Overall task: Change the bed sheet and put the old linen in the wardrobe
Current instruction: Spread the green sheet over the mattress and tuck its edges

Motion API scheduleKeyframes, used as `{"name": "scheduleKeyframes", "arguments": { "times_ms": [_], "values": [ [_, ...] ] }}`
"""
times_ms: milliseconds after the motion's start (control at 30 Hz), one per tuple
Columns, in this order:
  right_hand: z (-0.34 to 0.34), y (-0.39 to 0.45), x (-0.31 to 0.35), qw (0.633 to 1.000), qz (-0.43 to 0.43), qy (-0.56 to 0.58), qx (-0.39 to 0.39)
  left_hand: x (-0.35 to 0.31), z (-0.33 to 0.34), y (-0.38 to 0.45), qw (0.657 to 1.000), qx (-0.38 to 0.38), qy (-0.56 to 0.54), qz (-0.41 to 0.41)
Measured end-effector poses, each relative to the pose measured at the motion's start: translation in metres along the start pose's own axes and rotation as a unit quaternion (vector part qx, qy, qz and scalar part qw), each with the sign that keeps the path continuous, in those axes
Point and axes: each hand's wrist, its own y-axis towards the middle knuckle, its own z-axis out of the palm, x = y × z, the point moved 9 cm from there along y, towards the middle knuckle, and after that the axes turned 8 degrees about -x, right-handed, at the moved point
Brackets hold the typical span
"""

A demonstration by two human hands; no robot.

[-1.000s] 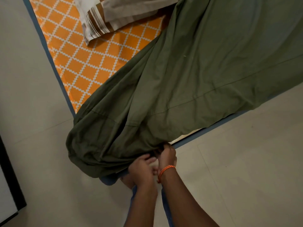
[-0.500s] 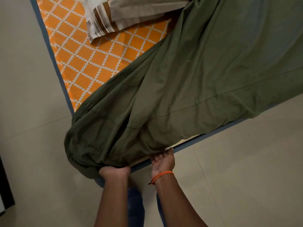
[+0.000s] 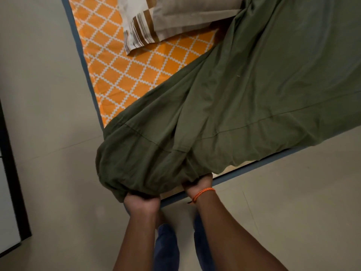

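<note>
Green cotton-like sheet (image 3: 244, 94) lies slack and creased across the mattress (image 3: 125, 75), its bunched corner hanging over the mattress's near corner. From the head view, the left hand (image 3: 141, 201) is curled into that bunched corner, gripping it; the right hand (image 3: 197, 182) clutches the hem just beside it, fingers hidden under cloth, so probably gripping too. Orange diamond-patterned fabric shows bare at the far side of the mattress, under a striped pillow (image 3: 175, 18). Fitting seems in hand; next, the corner likely needs pulling down and tucking under the mattress's blue edge.
</note>
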Motion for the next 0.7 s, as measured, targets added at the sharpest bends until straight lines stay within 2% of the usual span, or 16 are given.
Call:
{"name": "scheduleKeyframes", "arguments": {
  "times_ms": [33, 67, 100, 133, 200, 233, 300, 367, 400, 467, 500, 533, 600, 667, 700],
  "values": [
    [0.022, -0.104, 0.021, 1.000, 0.027, 0.002, -0.001, 0.000, 0.000, 0.002, 1.000, 0.000, 0.007, 0.007],
    [0.022, -0.138, 0.038, 0.998, -0.009, -0.062, -0.007, -0.001, 0.000, 0.000, 0.999, -0.003, 0.032, 0.018],
    [0.014, -0.149, 0.056, 0.984, -0.093, -0.144, -0.045, -0.002, 0.000, -0.003, 0.998, -0.017, 0.061, 0.027],
    [0.000, -0.158, 0.074, 0.955, -0.165, -0.212, -0.127, -0.005, 0.001, -0.006, 0.994, -0.051, 0.085, 0.044],
    [-0.022, -0.192, 0.101, 0.878, -0.313, -0.249, -0.263, -0.013, 0.000, -0.020, 0.979, -0.148, 0.120, 0.071],
    [-0.022, -0.213, 0.108, 0.850, -0.387, -0.229, -0.276, -0.019, 0.000, -0.032, 0.966, -0.203, 0.131, 0.094],
    [-0.006, -0.247, 0.115, 0.803, -0.503, -0.184, -0.261, -0.033, 0.005, -0.056, 0.936, -0.266, 0.173, 0.151],
    [0.016, -0.274, 0.114, 0.751, -0.604, -0.166, -0.207, -0.053, 0.025, -0.088, 0.858, -0.310, 0.304, 0.273],
    [0.031, -0.292, 0.113, 0.719, -0.652, -0.171, -0.169, -0.066, 0.044, -0.107, 0.807, -0.294, 0.358, 0.367],
    [0.071, -0.328, 0.107, 0.643, -0.737, -0.199, -0.059, -0.087, 0.090, -0.139, 0.687, -0.204, 0.410, 0.565],
    [0.092, -0.340, 0.102, 0.608, -0.762, -0.223, -0.011, -0.092, 0.113, -0.149, 0.619, -0.144, 0.431, 0.641],
    [0.112, -0.348, 0.097, 0.584, -0.773, -0.245, 0.031, -0.093, 0.135, -0.150, 0.567, -0.081, 0.451, 0.684],
    [0.149, -0.354, 0.088, 0.555, -0.776, -0.289, 0.080, -0.098, 0.175, -0.128, 0.515, 0.027, 0.513, 0.686],
    [0.181, -0.351, 0.080, 0.547, -0.766, -0.326, 0.089, -0.101, 0.209, -0.093, 0.464, 0.064, 0.621, 0.629],
    [0.197, -0.344, 0.078, 0.554, -0.752, -0.346, 0.091, -0.100, 0.220, -0.079, 0.427, 0.064, 0.670, 0.604]
  ]
}}
